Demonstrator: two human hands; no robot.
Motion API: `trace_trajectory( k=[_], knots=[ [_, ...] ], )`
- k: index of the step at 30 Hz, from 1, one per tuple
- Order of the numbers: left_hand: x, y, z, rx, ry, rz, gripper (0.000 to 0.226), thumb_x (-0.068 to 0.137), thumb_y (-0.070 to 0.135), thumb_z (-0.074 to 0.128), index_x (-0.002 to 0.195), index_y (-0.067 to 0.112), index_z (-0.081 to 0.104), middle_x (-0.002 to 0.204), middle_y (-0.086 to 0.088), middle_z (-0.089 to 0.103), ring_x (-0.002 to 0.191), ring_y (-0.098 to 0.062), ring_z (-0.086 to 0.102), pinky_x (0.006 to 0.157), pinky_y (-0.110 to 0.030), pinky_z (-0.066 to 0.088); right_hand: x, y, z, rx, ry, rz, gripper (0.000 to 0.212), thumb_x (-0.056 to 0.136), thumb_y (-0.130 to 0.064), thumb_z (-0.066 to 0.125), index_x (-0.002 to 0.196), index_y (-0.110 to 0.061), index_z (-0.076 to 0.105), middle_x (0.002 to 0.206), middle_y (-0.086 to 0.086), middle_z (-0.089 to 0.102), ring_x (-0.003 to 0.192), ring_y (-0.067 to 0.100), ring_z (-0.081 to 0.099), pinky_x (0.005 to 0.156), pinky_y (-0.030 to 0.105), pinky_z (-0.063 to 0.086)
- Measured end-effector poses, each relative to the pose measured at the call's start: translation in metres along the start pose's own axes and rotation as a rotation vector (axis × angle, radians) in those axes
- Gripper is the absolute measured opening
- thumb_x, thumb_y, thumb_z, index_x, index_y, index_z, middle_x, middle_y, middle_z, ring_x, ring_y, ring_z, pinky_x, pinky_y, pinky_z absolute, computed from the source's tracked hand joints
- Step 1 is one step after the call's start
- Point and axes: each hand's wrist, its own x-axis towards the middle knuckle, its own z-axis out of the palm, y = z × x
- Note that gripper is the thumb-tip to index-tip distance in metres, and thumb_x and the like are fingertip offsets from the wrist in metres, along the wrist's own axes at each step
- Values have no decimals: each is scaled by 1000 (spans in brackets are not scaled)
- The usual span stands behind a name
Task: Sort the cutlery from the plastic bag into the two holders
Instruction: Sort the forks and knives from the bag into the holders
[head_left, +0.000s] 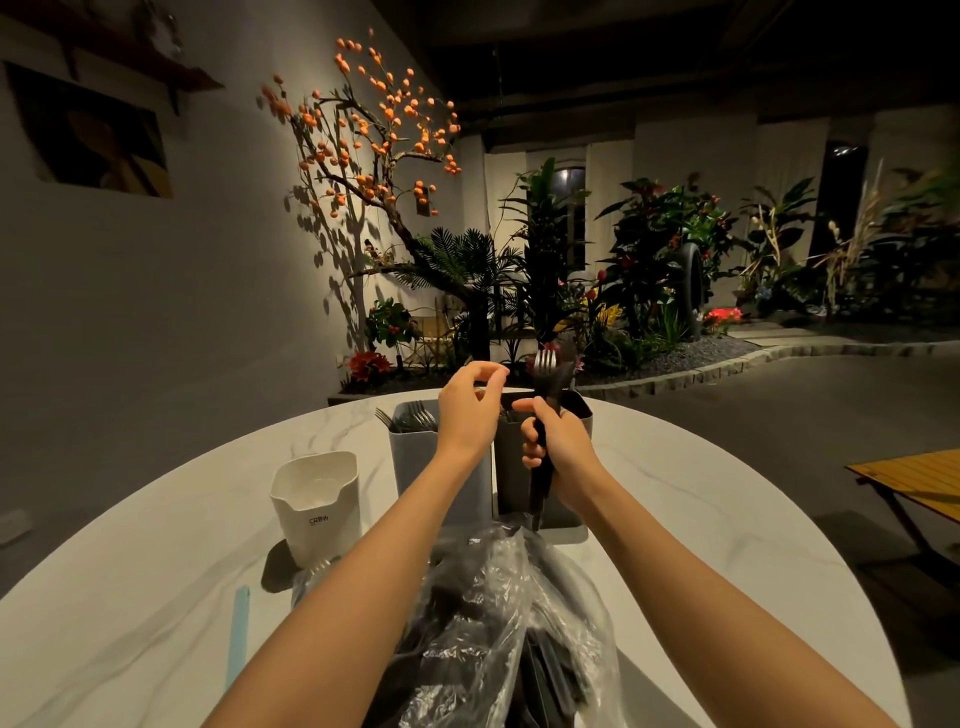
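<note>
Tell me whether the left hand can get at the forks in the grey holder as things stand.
Probably yes. The left hand hovers just right of the forks, which stick up out of the open-topped grey holder, and its pinched fingers seem to hold nothing. The right hand with its bundle of cutlery is off to the other side.

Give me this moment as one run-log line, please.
right hand: grips black cutlery bundle | left hand: empty, above grey holder | plastic bag: still holds cutlery
</note>
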Motion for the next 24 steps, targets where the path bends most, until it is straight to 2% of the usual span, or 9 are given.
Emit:
trace_trajectory(
  k=[3, 5, 8, 10, 12, 15, 20, 22, 24],
  knots=[
    [-2, 8, -2, -65, -151, -107, 26, 100, 32, 46, 91, 16, 65, 86, -2, 66, 81, -18, 65, 75, -31, 49, -3, 0, 5, -15, -116, -3, 31, 104, -26, 37, 90, -10, 61, 56, -1, 41, 45, 7, 34, 42, 20, 30],
    [-3, 9, -5, -64, -242, -145, 33, 100, 35, 48, 89, 8, 63, 81, -8, 65, 74, -19, 63, 71, -33, 50, -7, 1, 11, -1, -197, 42, 37, 104, -30, 37, 76, -10, 52, 57, 0, 41, 44, 8, 34, 41, 19, 31],
    [-7, 7, -15, -104, -312, -234, 39, 99, 34, 49, 100, -2, 62, 91, -22, 69, 52, -23, 53, 47, -29, 46, -15, 0, 18, 74, -333, 93, 38, 105, -31, 35, 78, -7, 49, 59, 2, 47, 44, 9, 37, 42, 19, 34],
    [-9, 4, -23, -106, -312, -245, 36, 100, 32, 48, 100, -2, 62, 99, -25, 68, 59, -27, 55, 43, -26, 44, -19, -1, 21, 74, -374, 103, 36, 105, -30, 35, 85, -5, 52, 65, 5, 52, 48, 10, 44, 47, 21, 41],
    [-13, 5, -29, -109, -258, -234, 33, 100, 28, 49, 93, -1, 63, 96, -26, 67, 71, -25, 58, 54, -28, 47, -22, -2, 23, 45, -390, 131, 35, 104, -30, 37, 92, -4, 57, 70, 6, 59, 57, 14, 54, 55, 24, 50],
    [-17, 9, -41, -186, -96, -318, 22, 98, 23, 52, 90, 7, 65, 80, -10, 67, 74, -18, 62, 68, -31, 50, -27, -3, 27, -2, -437, 206, 35, 103, -31, 39, 107, -4, 61, 87, 9, 67, 72, 18, 65, 66, 30, 57],
    [-14, 4, -50, -82, -75, -364, 28, 102, 25, 35, 93, 11, 58, 97, -13, 70, 87, -28, 65, 85, -42, 53, -32, 0, 42, -126, -499, 252, 31, 104, -31, 36, 101, -6, 55, 80, 10, 61, 60, 18, 57, 59, 28, 51],
    [-18, 12, -52, -161, -91, -420, 33, 105, 29, 26, 103, 7, 50, 98, -15, 69, 74, -25, 65, 68, -33, 56, -31, 3, 49, -251, -497, 226, 30, 105, -33, 34, 100, -10, 52, 74, 8, 57, 54, 15, 50, 55, 25, 46],
    [-21, 14, -54, -139, -115, -442, 44, 104, 42, 25, 111, 5, 48, 85, -8, 67, 64, -16, 62, 56, -24, 47, -31, 6, 56, -405, -479, 189, 30, 105, -37, 33, 100, -11, 48, 70, 7, 56, 52, 14, 46, 51, 23, 43]
  ],
)
